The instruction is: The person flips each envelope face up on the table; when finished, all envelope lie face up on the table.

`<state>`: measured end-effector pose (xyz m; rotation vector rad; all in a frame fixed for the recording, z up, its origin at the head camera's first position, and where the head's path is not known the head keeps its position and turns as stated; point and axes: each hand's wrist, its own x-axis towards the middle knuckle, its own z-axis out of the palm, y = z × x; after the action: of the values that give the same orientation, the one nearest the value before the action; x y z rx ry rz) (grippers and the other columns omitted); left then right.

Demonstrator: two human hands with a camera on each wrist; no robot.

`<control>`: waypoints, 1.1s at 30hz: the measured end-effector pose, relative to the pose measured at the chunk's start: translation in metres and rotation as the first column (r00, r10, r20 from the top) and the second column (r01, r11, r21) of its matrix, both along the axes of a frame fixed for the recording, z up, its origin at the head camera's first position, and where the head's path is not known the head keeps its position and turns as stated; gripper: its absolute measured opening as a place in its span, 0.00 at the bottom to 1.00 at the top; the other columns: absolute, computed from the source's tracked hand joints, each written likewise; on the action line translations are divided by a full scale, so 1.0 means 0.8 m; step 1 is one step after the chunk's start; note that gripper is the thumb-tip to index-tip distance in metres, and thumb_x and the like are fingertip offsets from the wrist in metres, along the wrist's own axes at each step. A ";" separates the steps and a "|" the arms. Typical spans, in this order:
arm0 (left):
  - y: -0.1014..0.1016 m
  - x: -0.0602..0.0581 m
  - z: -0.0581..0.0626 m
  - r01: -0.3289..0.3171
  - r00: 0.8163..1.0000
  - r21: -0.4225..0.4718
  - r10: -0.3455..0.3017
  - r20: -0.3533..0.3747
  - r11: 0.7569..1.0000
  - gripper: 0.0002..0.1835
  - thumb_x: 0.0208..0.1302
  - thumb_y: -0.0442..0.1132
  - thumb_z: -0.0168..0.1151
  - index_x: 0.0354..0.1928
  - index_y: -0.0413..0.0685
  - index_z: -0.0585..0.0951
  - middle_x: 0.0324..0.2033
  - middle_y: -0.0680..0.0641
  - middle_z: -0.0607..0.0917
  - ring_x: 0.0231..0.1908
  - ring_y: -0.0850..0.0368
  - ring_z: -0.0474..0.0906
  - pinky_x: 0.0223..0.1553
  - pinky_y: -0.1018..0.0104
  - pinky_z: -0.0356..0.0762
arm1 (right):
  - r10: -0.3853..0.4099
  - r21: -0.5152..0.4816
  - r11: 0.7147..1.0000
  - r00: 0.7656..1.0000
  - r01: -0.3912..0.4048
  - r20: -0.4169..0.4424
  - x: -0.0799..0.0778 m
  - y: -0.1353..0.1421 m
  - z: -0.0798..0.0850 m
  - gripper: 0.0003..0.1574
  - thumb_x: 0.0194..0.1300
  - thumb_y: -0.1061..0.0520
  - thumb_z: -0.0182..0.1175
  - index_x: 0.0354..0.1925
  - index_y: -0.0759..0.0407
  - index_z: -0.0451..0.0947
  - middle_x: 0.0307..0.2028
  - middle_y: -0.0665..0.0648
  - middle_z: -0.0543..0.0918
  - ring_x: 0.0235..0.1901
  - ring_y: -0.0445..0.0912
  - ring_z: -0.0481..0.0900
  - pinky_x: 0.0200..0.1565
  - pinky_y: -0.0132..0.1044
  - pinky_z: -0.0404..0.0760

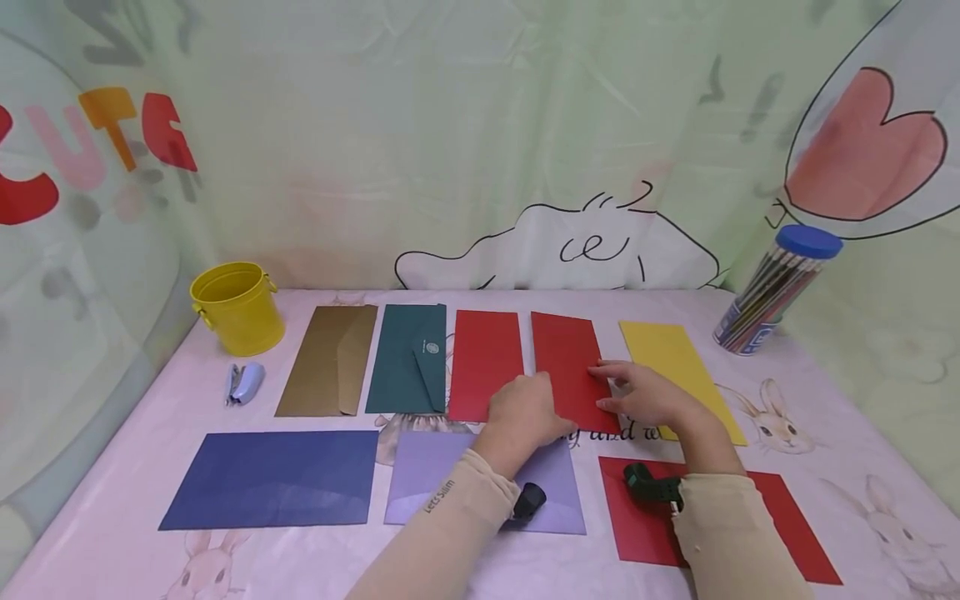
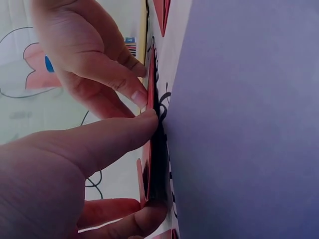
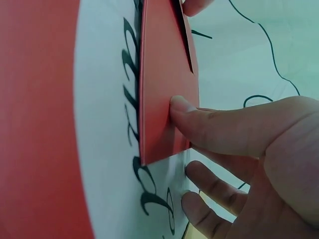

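Note:
Both hands are at a red envelope, the right one of two in the back row. My left hand grips its near left corner; in the left wrist view the thumb lies at the near edge and fingers curl at the side. On the opposite edge, my right hand holds the envelope, its thumb on the face of the red paper in the right wrist view. Partly behind the left hand lies the other red envelope. A lilac envelope is under the left forearm.
Gold, dark green and yellow envelopes share the back row. In front lie a blue envelope and a red one. A yellow bucket, lilac stapler and pencil tub stand at the sides.

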<state>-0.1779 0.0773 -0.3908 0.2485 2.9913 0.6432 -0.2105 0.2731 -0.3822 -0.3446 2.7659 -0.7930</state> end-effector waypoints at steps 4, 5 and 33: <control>0.002 -0.001 -0.003 0.013 1.000 -0.064 -0.015 -0.024 0.998 0.33 0.50 0.58 0.77 0.57 0.53 0.81 0.37 0.52 0.84 0.35 0.56 0.81 0.33 0.59 0.80 | -0.005 0.007 1.000 1.000 0.005 -0.004 0.002 0.000 0.000 0.41 0.63 0.59 0.69 0.70 0.67 0.67 0.69 0.75 0.62 0.65 0.74 0.62 0.48 0.52 0.83; 0.003 -0.001 -0.003 0.017 0.999 -0.079 -0.019 -0.027 0.997 0.34 0.50 0.58 0.76 0.59 0.55 0.81 0.39 0.52 0.85 0.37 0.55 0.82 0.33 0.58 0.81 | -0.009 0.010 1.000 1.000 0.009 -0.005 0.003 0.001 0.000 0.41 0.63 0.59 0.69 0.70 0.67 0.67 0.69 0.75 0.62 0.65 0.74 0.62 0.48 0.52 0.83; 0.024 0.020 0.007 0.160 0.977 -0.183 -0.182 -0.111 0.970 0.29 0.55 0.58 0.73 0.59 0.60 0.82 0.47 0.54 0.82 0.44 0.56 0.79 0.44 0.59 0.80 | -0.034 0.041 0.998 0.991 0.040 -0.130 0.012 0.011 0.021 0.36 0.64 0.56 0.69 0.67 0.65 0.72 0.62 0.74 0.70 0.57 0.70 0.70 0.48 0.58 0.81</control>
<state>-0.1617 0.0962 -0.3853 0.5486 3.0745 0.3604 -0.2011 0.2820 -0.3655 -0.3491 2.9128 -0.7427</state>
